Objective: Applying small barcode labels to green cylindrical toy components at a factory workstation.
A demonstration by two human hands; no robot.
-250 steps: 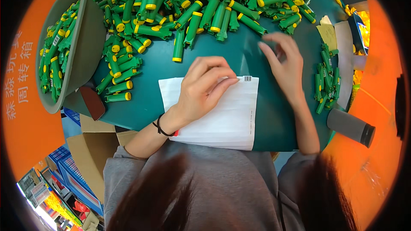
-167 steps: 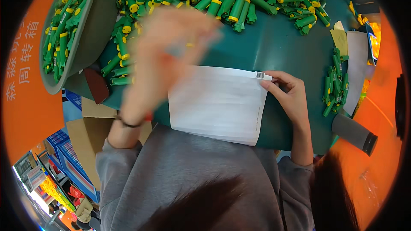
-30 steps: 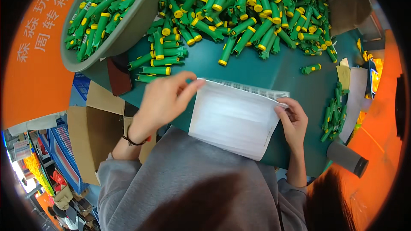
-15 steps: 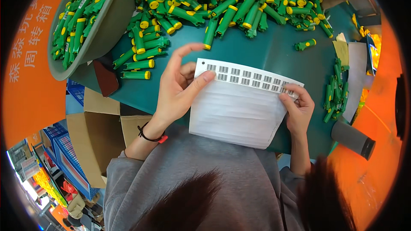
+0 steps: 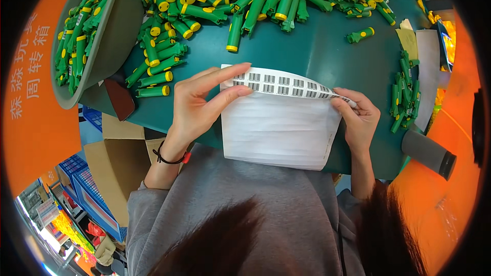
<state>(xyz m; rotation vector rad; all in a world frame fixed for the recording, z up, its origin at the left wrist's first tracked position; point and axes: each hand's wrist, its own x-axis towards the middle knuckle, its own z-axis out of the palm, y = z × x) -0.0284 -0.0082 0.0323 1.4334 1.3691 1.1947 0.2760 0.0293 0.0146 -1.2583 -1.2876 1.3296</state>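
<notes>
Both my hands hold up a sheet of white barcode stickers (image 5: 279, 128) by its top corners, above the near edge of the green table. Small barcode labels run in two rows along its top strip; below them the backing is bare and slightly creased. My left hand (image 5: 197, 105) pinches the upper left corner between thumb and forefinger. At the upper right corner, my right hand (image 5: 358, 115) grips with thumb and fingers, and the strip curls over there. Beyond the sheet lies a big pile of green tubes with yellow ends (image 5: 279, 7).
A grey-green basin (image 5: 116, 46) full of the tubes tilts at the left, beside a dark red-brown flat object (image 5: 119, 99). One tube (image 5: 360, 35) lies apart; a small heap (image 5: 405, 94) and a grey cylinder (image 5: 428, 154) are at right. A cardboard box (image 5: 110, 174) stands open at lower left.
My left forefinger, raised before, has come down onto the sheet's corner. The sheet's top strip now bends and curls more toward my right hand. The whole view has shifted slightly.
</notes>
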